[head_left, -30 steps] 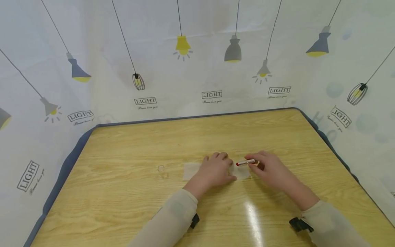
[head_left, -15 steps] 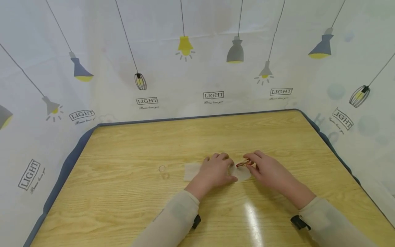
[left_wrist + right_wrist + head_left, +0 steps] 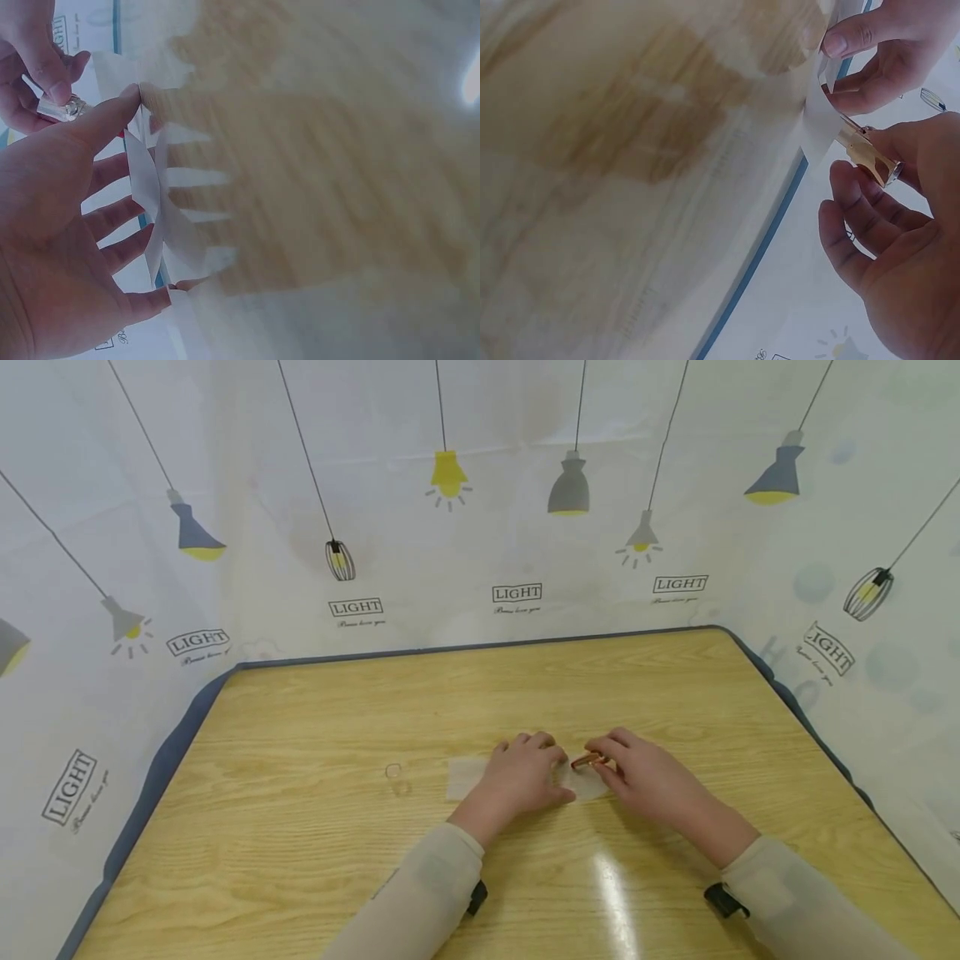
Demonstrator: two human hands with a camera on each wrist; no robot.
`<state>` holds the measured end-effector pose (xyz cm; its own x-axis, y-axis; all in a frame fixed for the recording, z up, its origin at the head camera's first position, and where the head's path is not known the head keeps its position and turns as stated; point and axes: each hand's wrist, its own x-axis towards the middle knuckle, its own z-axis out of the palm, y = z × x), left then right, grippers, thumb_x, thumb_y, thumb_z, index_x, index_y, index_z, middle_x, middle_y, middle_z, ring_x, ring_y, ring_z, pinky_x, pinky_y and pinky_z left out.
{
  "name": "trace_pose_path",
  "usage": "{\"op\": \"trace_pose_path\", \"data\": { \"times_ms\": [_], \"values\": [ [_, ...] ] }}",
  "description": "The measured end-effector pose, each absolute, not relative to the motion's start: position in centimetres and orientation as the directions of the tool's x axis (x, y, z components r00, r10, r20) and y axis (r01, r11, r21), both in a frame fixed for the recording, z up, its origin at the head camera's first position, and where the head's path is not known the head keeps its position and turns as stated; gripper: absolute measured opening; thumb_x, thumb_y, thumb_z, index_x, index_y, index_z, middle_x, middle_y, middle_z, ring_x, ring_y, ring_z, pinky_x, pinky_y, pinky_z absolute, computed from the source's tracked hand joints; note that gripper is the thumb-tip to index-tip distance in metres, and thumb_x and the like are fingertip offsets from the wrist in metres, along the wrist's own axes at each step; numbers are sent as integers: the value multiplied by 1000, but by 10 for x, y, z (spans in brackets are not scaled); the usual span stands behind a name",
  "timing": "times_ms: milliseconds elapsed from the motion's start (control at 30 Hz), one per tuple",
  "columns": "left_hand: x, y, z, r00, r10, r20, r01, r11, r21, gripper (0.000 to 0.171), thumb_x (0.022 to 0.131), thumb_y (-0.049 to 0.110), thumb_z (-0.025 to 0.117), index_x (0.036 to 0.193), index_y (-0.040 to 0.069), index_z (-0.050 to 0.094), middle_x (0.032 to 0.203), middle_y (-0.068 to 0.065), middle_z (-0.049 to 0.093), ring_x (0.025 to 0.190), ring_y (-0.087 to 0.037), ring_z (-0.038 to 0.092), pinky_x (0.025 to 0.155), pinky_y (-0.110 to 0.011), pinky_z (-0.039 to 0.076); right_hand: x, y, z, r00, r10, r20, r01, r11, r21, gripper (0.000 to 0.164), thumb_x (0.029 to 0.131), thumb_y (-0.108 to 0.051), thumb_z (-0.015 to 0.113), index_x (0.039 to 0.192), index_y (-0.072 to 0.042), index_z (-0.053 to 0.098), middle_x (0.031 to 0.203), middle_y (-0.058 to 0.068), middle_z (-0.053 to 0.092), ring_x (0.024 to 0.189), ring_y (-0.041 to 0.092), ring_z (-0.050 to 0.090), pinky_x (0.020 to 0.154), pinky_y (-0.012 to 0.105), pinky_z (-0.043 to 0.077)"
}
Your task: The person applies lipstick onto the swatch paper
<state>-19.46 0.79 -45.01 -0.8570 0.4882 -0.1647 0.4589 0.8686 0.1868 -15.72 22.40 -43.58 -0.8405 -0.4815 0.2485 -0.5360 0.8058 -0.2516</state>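
Observation:
My right hand (image 3: 648, 777) pinches a lipstick (image 3: 868, 159) with a shiny gold and silver tube between thumb and fingers. In the head view the lipstick's dark red tip points left and down, right at a strip of thin white paper (image 3: 463, 778). My left hand (image 3: 521, 772) lies over the middle of that strip with fingers spread, its fingertips on the paper. The left wrist view shows the paper (image 3: 146, 176) bent up in folds beside those fingers. In the right wrist view, the lipstick's tip is hidden behind the paper (image 3: 821, 124).
A small transparent piece (image 3: 393, 770) lies on the wooden table (image 3: 300, 860) to the left of the paper. Walls of printed sheet (image 3: 420, 552) with lamp drawings stand around the table's back and sides.
My right hand has turned and moved slightly left, bringing the lipstick's tip closer to the paper and tilting it down. My left hand has stayed in place.

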Motion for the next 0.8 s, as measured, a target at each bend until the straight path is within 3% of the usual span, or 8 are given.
{"op": "trace_pose_path", "data": {
  "times_ms": [167, 400, 800],
  "values": [
    [-195, 8, -453, -855, 494, -159, 468, 866, 174, 58, 96, 66, 69, 145, 36, 63, 161, 6, 50, 151, -24, 47, 122, -58, 42, -156, 225, -436, -840, -479, 254, -536, 804, -256, 27, 100, -11, 73, 126, -4, 71, 112, 8, 67, 77, 9, 62, 65, 27, 56],
    [-195, 8, -453, -857, 490, -162, 461, 868, 185, 61, 95, 67, 69, 147, 35, 63, 170, 2, 42, 161, -32, 33, 127, -71, 27, -154, 227, -434, -849, -469, 243, -524, 809, -266, 27, 101, -11, 73, 127, -4, 71, 112, 9, 67, 78, 8, 61, 66, 28, 57],
    [-196, 7, -450, -840, 498, -215, 459, 864, 207, 62, 97, 64, 68, 151, 36, 60, 172, 0, 41, 162, -36, 32, 125, -71, 29, -156, 227, -436, -819, -494, 291, -563, 789, -245, 23, 100, -12, 74, 123, -7, 72, 109, 7, 68, 74, 7, 60, 64, 27, 55]
  ]
}}
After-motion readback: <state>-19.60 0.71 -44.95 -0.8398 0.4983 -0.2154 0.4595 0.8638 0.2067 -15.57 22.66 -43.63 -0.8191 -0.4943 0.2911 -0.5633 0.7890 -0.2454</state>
